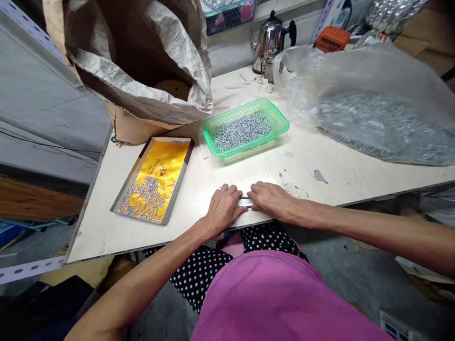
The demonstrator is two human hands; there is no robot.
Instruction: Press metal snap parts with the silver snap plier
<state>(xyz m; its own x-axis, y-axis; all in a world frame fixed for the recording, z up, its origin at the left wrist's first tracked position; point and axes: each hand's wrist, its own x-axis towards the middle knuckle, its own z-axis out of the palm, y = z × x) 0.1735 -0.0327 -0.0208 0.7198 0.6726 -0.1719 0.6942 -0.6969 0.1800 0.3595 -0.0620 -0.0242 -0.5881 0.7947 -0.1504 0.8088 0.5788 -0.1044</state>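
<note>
Near the front edge of the table, a flat silvery metal strip lies between my two hands. My left hand is closed on its left end, the thumb along the near side. On the other end my right hand has its fingers curled, and they cover that part of the strip. Beyond the hands a green plastic basket contains many small shiny metal pins. To the left, a shallow box lined with yellow cloth has more of these small pins scattered in its near half.
A large open paper sack stands at the back left. On the right lies a clear plastic bag full of metal pieces. A steel kettle and an orange box are at the back. A grey scrap lies right of my hands.
</note>
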